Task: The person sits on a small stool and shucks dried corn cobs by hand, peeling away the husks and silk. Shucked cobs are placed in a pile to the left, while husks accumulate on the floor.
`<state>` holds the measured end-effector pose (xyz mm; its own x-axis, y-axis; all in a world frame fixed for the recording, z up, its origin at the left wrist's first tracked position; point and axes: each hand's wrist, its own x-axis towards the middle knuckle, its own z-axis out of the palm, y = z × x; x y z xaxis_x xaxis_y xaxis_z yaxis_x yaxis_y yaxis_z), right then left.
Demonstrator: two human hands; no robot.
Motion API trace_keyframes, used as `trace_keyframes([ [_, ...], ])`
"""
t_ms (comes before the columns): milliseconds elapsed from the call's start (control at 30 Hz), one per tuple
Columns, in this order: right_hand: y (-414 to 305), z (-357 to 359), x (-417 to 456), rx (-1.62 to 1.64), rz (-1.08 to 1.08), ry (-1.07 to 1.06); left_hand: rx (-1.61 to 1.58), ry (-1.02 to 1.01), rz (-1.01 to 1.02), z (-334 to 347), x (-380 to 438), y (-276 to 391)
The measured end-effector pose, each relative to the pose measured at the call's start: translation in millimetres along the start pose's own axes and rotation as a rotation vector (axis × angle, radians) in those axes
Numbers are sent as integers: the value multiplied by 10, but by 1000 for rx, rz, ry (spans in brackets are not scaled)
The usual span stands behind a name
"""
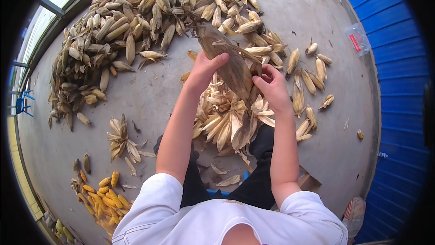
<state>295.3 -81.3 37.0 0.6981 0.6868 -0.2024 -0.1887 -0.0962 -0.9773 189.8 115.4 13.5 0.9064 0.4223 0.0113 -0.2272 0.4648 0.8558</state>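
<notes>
An ear of corn in dry brown husk (226, 59) is held up in front of me, tilted, its leafy end pointing away to the upper left. My left hand (209, 70) grips its left side, thumb lying across the husk. With thumb and fingers, my right hand (271, 83) pinches a husk leaf at the lower right of the ear. Below the ear, a heap of stripped pale husks (222, 119) lies on the floor between my legs.
A large pile of unhusked corn (136, 17) spreads ahead and to the left. Scattered ears (307, 81) lie at right beside a blue corrugated wall (397, 92). Yellow husked cobs (105, 199) are piled at lower left, near a loose husk bunch (120, 138). A cardboard box (307, 181) stands at my right.
</notes>
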Motion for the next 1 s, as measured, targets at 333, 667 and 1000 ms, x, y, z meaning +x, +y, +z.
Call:
trace_keyframes([
  [333,39,-105,45,55,-31,239,76,108,86,-23,15,-20],
  [667,208,-563,61,489,147,493,-391,359,138,-321,77,62],
  [1000,51,11,-19,-910,-236,628,173,341,-106,-48,14,100],
])
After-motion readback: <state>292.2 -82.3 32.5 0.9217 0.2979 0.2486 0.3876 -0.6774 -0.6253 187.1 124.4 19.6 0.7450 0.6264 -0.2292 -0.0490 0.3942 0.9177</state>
